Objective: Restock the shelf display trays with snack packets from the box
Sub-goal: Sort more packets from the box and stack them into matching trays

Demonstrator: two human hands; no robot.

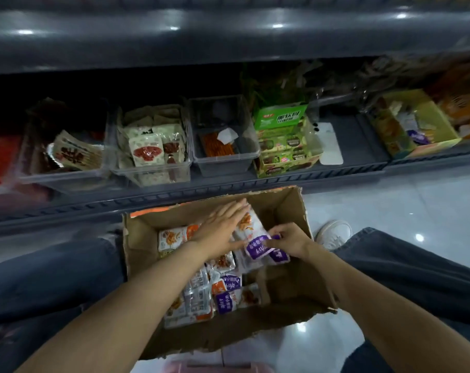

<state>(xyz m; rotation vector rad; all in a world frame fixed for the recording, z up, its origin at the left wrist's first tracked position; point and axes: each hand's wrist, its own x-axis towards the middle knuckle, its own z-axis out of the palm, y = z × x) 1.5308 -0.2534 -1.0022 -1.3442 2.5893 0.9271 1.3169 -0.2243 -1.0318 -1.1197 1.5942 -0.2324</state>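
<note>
Box floor (pixel 291 281) bare beside right hand (pixel 290 241) — left hand (pixel 222 228) presses packets (pixel 174 238).

The box (pixel 143 238) stands on the floor (pixel 389 200), just near of the shelf (pixel 174 195). Packets (pixel 201 294) lie in the box, mostly toward its left side. On the shelf, trays (pixel 223 161) stand in a row from left to middle, with cartons (pixel 285 157) to their right. A shoe (pixel 333 232) rests right of the box.
</note>
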